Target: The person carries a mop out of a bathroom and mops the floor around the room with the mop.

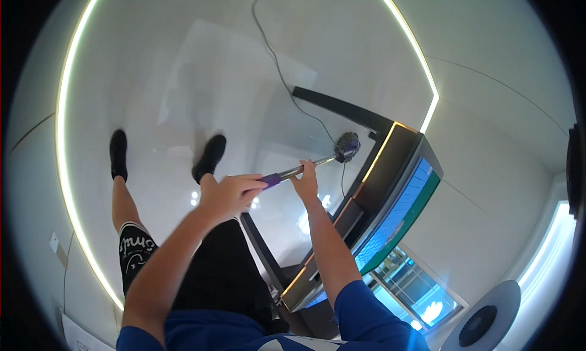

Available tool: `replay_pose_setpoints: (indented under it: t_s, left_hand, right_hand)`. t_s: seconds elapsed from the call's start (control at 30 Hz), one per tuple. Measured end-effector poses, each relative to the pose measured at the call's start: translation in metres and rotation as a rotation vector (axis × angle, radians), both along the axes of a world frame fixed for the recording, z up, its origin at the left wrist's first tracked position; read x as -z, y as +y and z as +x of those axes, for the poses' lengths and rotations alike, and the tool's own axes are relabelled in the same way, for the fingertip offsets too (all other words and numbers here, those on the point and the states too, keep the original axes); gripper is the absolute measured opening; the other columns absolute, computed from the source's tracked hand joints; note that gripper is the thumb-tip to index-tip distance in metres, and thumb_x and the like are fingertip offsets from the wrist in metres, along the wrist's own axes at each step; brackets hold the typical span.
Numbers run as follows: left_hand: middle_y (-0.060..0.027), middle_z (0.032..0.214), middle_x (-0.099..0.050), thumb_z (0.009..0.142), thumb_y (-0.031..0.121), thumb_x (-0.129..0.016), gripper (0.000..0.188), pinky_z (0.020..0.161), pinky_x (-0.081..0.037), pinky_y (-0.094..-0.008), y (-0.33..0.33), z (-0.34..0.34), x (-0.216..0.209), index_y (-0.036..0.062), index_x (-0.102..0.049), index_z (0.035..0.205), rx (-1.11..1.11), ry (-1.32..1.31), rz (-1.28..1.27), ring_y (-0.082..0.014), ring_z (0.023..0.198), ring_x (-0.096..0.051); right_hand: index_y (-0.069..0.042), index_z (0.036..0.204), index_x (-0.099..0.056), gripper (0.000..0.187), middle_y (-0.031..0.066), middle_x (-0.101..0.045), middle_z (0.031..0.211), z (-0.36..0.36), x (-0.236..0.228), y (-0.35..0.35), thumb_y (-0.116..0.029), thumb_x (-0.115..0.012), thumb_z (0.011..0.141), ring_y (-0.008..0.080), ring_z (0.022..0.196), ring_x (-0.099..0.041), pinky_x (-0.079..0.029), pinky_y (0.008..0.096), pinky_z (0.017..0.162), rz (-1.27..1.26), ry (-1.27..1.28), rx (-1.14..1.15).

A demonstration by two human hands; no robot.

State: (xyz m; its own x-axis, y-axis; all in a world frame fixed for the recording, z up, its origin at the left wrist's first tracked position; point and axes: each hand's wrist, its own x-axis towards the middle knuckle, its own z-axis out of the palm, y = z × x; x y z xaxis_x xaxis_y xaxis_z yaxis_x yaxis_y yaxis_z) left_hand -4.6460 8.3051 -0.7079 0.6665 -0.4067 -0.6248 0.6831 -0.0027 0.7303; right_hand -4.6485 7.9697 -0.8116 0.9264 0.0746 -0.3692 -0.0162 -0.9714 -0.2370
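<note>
A mop with a silver pole (292, 173), a purple grip and a shaggy grey head (347, 145) slants away to the right. My left hand (229, 196) is closed round the purple grip at the near end. Farther along, my right hand (306, 181) holds the silver pole between thumb and fingers. The mop head rests on the floor beside the dark frame of a screen stand, against a grey cable (282, 77).
To the right stands a large lit screen (397, 213) on a black stand; one foot (342, 107) reaches across the pale glossy floor (232, 58). Light strips (63, 107) run along the walls. A round white fan-like device (483, 320) is at lower right. My black shoes (210, 157) are at left.
</note>
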Motion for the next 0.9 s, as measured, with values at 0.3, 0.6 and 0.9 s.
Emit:
replay_pose_setpoints:
  t_s: [0.3,0.6,0.9]
  left_hand:
    - [-0.0122,0.121,-0.061,0.089,0.01,-0.057,0.021,0.074,-0.049,-0.032,-0.185,-0.073,0.075,0.0037,-0.066,0.108,-0.123,-0.09,-0.105,-0.0253,0.084,-0.063]
    - [-0.004,0.111,-0.065,0.093,0.015,-0.057,0.021,0.057,-0.047,-0.0218,0.07,-0.14,0.09,0.003,-0.068,0.106,-0.184,0.237,-0.163,-0.009,0.063,-0.056]
    - [-0.0152,0.073,-0.065,0.099,0.039,-0.04,0.052,0.035,-0.036,-0.0215,0.476,-0.273,-0.098,0.0019,-0.058,0.067,-0.752,0.239,0.695,-0.0097,0.039,-0.046]
  right_hand:
    - [0.002,0.133,-0.038,0.067,0.0313,-0.035,0.139,-0.049,0.011,-0.104,-0.008,-0.07,0.074,0.0434,0.13,-0.033,-0.028,0.0428,0.111,-0.362,0.321,0.16]
    - [-0.011,0.098,-0.066,0.03,0.0187,-0.058,0.12,-0.079,0.036,0.121,-0.013,-0.071,0.068,0.0386,0.119,-0.049,-0.037,0.0448,0.102,0.018,0.398,-0.44]
    - [-0.007,0.083,-0.059,0.02,0.0102,-0.058,0.083,-0.179,-0.08,0.548,-0.01,-0.067,0.065,0.0282,0.086,-0.058,-0.049,0.0422,0.076,0.54,0.38,-0.487]
